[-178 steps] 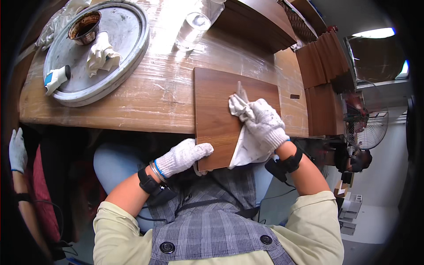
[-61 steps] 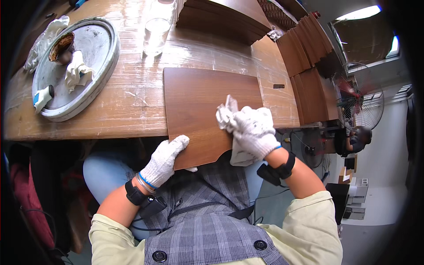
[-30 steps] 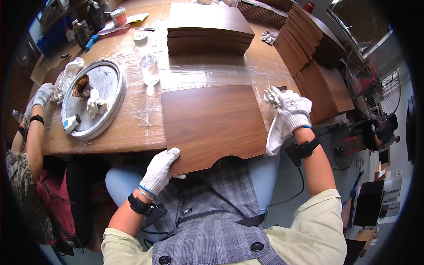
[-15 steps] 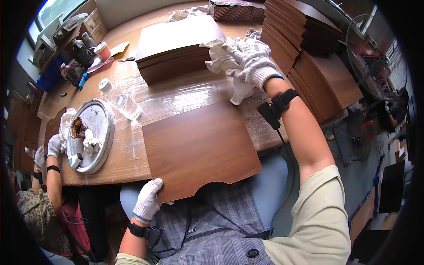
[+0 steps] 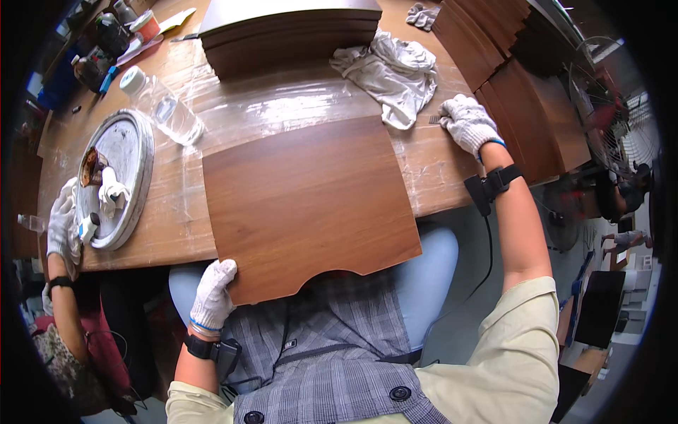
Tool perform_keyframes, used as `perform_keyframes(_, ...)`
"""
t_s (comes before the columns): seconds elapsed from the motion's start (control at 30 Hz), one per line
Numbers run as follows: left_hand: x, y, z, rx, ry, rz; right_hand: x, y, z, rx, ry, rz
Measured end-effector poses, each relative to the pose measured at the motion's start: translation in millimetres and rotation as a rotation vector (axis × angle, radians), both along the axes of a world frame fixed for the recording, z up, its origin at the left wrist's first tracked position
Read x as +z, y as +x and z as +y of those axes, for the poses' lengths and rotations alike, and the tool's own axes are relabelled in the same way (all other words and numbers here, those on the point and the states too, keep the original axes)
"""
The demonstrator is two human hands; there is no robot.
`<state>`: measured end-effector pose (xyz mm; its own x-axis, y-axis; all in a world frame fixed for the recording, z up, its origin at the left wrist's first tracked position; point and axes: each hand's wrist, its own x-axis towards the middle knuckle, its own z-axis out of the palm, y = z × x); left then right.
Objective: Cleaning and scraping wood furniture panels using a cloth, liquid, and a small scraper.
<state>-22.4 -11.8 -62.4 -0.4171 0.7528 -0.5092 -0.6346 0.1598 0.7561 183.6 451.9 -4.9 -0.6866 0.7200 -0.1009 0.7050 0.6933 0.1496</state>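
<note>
A brown wood-grain panel with a curved cutout in its near edge lies partly on the table and overhangs toward my lap. My left hand, in a white knit glove, grips the panel's near left corner. My right hand, gloved the same way, is to the right of the panel at the table's edge, fingers curled. A small grey ridged piece shows at its fingertips, too small to name. A crumpled white cloth lies on the table beyond the panel, apart from my right hand.
A stack of panels stands at the back, with more brown panels at right. A clear bottle lies left of my panel. Beyond it is a round grey lid holding small items. A co-worker's gloved hand is at far left.
My right hand has let go of the white cloth and moved right and nearer, leaving the cloth on the table. My left hand still holds the panel. The view has tilted down.
</note>
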Motion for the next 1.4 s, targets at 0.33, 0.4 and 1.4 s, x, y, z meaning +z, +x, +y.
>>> perform_keyframes(0.33, -22, -3, -10, 0.113, 0.008, -0.062, 7, 5, -1, 0.088, 0.003, -0.091)
perform_keyframes(0.4, -28, -5, -14, 0.142, 0.005, -0.051, 7, 10, -27, 0.142, 0.07, 0.292)
perform_keyframes(1.4, -7, -5, -8, 0.032, -0.209, 0.097, -29, -23, -176, 0.501, -0.349, 0.6)
